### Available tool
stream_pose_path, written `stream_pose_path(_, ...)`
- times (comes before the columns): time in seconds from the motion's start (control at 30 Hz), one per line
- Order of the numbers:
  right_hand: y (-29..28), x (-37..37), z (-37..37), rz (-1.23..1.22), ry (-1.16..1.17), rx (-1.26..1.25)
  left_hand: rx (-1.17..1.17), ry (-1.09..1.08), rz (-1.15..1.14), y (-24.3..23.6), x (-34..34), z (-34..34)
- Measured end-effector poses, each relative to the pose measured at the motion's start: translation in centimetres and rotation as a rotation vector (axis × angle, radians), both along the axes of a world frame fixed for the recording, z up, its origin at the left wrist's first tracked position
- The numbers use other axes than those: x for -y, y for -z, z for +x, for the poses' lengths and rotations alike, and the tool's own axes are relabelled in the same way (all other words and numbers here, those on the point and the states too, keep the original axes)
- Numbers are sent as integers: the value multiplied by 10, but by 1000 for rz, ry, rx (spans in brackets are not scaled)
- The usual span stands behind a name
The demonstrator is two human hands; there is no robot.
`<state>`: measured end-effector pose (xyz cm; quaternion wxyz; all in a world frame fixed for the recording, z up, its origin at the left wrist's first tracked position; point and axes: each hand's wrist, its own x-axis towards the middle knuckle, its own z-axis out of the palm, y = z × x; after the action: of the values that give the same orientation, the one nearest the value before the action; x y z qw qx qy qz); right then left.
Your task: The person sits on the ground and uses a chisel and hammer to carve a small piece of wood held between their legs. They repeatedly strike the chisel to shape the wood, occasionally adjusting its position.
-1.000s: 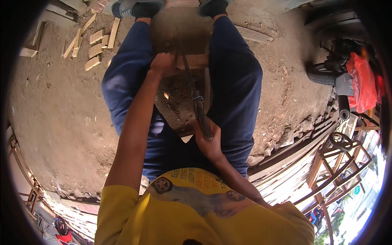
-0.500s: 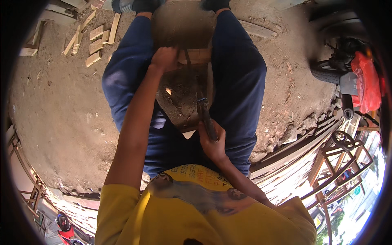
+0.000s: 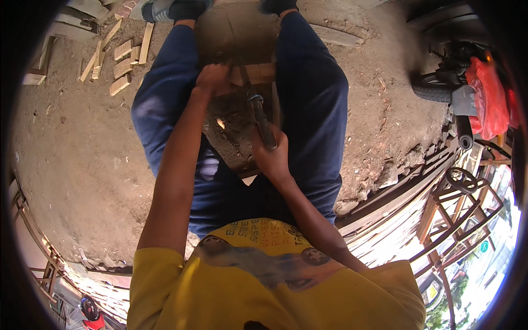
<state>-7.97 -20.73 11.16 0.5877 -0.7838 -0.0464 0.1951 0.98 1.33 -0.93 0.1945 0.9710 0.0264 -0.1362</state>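
The handsaw (image 3: 265,131) has slid forward since the earlier frame, clasped in the right hand (image 3: 271,155). It crosses a wooden block (image 3: 262,73) between the legs (image 3: 311,82); the left hand (image 3: 213,80) is at the block's left end, its grip unclear.

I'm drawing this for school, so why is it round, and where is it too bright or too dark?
Head view, edges: the fisheye lens leaves a black curved rim and bends straight lines; head view, lower right: glare washes out detail; head view, centre: shadow between the legs of the navy trousers dims the thin blade whose handle the right hand grips.
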Motion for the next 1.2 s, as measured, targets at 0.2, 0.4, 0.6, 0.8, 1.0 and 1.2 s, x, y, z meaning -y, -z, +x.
stream_pose_path(0.2, -30, 22, -26, -82, -19, -84, 133, -29, 67, -3, 1, -6)
stream_pose_path(0.4, -14, 17, -4, -72, -90, 36, 42, -4, 10, -2, 2, -2)
stream_pose_path(0.6, -49, -2, 4, -96, -47, -69, 14, -105, -3, -9, 3, -6)
stream_pose_path(0.8, -58, -1, -4, -148, -58, -5, 69, -6, 50, 7, 0, -6)
stream_pose_path(1.0, -47, -29, 30, -151, -78, -77, 46, -4, 42, 12, -6, -10)
stream_pose_path(1.2, -56, 3, -23, -116, -17, -39, 83, 2, 33, 11, 3, -6)
